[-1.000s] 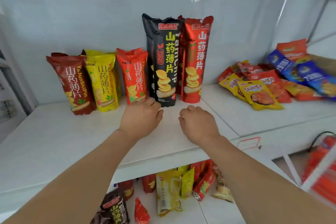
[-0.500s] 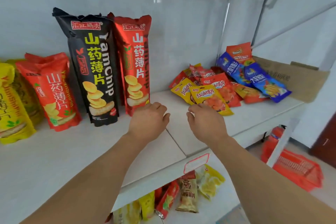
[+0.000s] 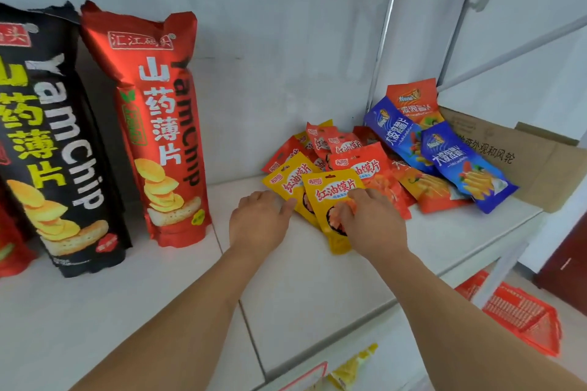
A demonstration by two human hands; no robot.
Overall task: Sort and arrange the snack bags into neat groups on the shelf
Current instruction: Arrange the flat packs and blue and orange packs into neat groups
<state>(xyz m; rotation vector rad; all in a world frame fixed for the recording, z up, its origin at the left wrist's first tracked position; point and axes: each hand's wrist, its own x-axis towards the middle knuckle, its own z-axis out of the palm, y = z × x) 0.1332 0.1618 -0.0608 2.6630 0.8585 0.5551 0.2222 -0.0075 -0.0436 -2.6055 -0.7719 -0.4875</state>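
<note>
Landmark: front yellow bag point(image 3: 330, 200), lying flat on the white shelf point(image 3: 317, 279).

Far left of it: black yam chip bag point(image 3: 60, 143), upright against the back wall. Next right, touching it: tall red yam chip bag point(image 3: 158, 124), also upright. Both look already grouped; bare shelf lies between them and the landmark.

Left hand point(image 3: 259, 220): palm down, just left of the landmark, fingers loosely bent, fingertips touching the edge of a second yellow bag point(image 3: 284, 182) that lies partly under the landmark. Nothing gripped.

Front yellow bag: long axis runs from the shelf's front edge toward the back wall, tilted a little left at the top; bottom end nearest the person.

Right hand point(image 3: 370, 219): on top of the landmark's lower right half, fingers curled down onto the foil. Whether the thumb is under the edge cannot be told. This hand is the nearer one, already in contact.

Right of and behind the landmark: loose heap of small red bags point(image 3: 359, 159), overlapping; further right, orange bags point(image 3: 425, 187), then blue bags point(image 3: 467, 168) leaning on a cardboard sheet point(image 3: 524, 159).

Judgement: step in hand is pulling the yellow bags clear of the heap, toward the person. Red bags overlap the yellow bags' top edges, so a drag may pull them along.
</note>
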